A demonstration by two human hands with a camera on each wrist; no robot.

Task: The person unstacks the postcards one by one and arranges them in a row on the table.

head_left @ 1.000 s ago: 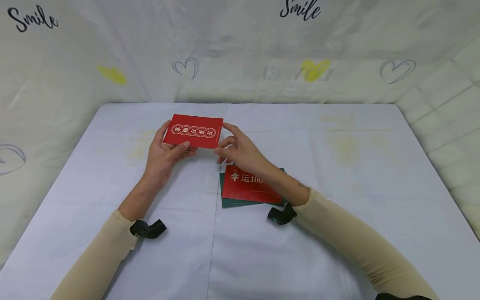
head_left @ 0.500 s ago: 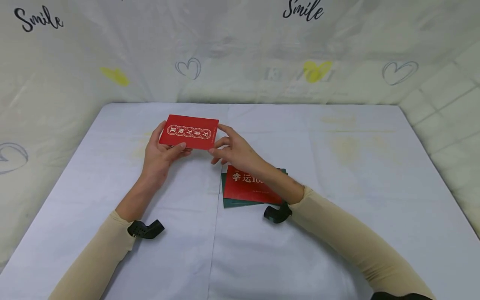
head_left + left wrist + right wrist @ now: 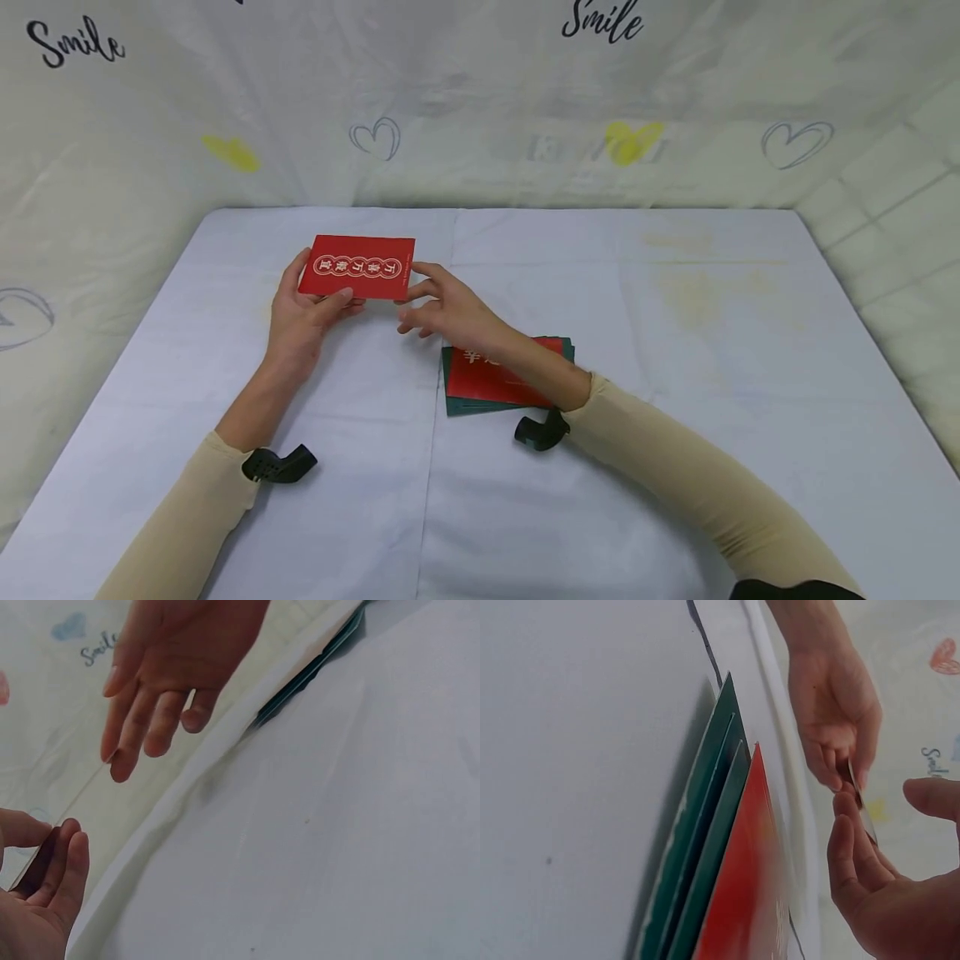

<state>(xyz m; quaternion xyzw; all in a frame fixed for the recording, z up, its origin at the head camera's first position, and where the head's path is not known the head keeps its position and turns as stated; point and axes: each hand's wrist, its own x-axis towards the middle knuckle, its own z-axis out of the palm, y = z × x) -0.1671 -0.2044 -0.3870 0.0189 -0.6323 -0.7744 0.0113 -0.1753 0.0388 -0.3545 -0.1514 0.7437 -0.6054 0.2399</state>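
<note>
My left hand (image 3: 296, 329) pinches a flat red envelope (image 3: 357, 287) by its left part, thumb on top and fingers beneath, above the far left of the table. Pale printed characters run across the envelope. At its right edge is my right hand (image 3: 461, 312), fingertips touching the edge and the underside. The right thumb stands apart from the envelope, as both wrist views show. Below the right forearm lies a small stack: a red envelope (image 3: 735, 900) with pale characters on top, several dark green ones (image 3: 694, 855) beneath. The forearm hides part of that stack.
A white cloth covers the table (image 3: 675, 467). Behind its far edge hangs a pale sheet (image 3: 480, 92) with hearts and "Smile" lettering. Black wrist cameras, left (image 3: 277, 465) and right (image 3: 542, 430), stick out from the beige sleeves.
Both hands have shifted left with the red envelope. The right thumb has come away from the envelope's corner, and the right forearm covers more of the stack's lettering.
</note>
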